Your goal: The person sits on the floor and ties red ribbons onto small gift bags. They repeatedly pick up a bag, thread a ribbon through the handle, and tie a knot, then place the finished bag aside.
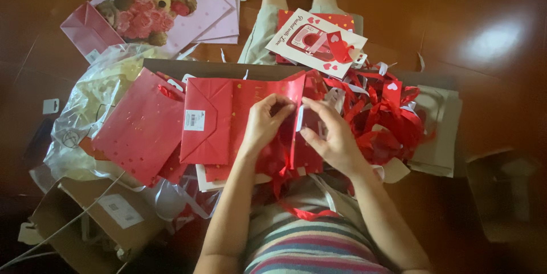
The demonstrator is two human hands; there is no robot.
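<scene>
The red bag [239,123] lies flat on the lap, long axis left-right; left hand [263,123] and right hand [330,137] both pinch its top edge, grips narrow.

Your way left is blocked by stacked red gift bags [145,126] and a clear plastic bag [91,109]; right, a tangle of red ribbons [387,114]. Bare wooden floor [490,40] lies open at far right.
</scene>
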